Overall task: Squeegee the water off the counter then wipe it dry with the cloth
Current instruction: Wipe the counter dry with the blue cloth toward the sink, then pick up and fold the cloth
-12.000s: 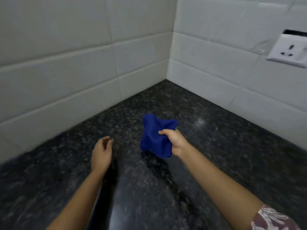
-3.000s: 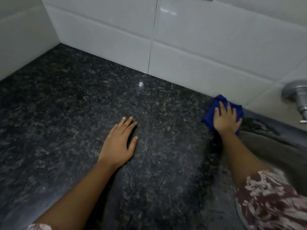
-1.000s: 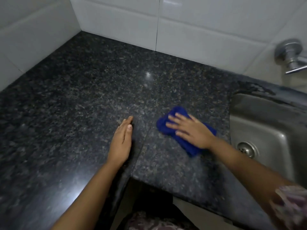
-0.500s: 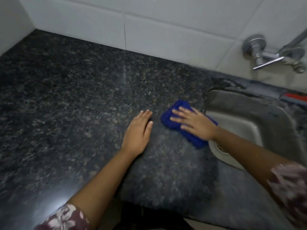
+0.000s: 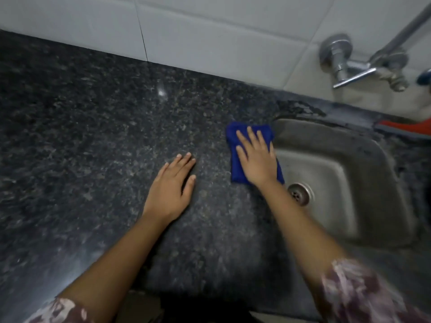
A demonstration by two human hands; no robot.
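Observation:
A folded blue cloth (image 5: 234, 141) lies on the dark speckled granite counter (image 5: 93, 141), right at the left rim of the sink. My right hand (image 5: 256, 159) presses flat on the cloth with its fingers spread, covering most of it. My left hand (image 5: 172, 190) rests palm down on the bare counter a little to the left, holding nothing. A red squeegee (image 5: 401, 129) lies on the counter behind the sink at the far right, partly cut off by the frame edge.
A steel sink (image 5: 338, 183) with a round drain (image 5: 299, 197) is sunk into the counter on the right. A chrome tap (image 5: 354, 66) juts from the white tiled wall (image 5: 210, 38) above it. The counter's front edge runs along the bottom.
My right hand has slid the cloth to the right, up to the sink's rim, and turned its fingers toward the wall. My left hand has stayed flat on the counter.

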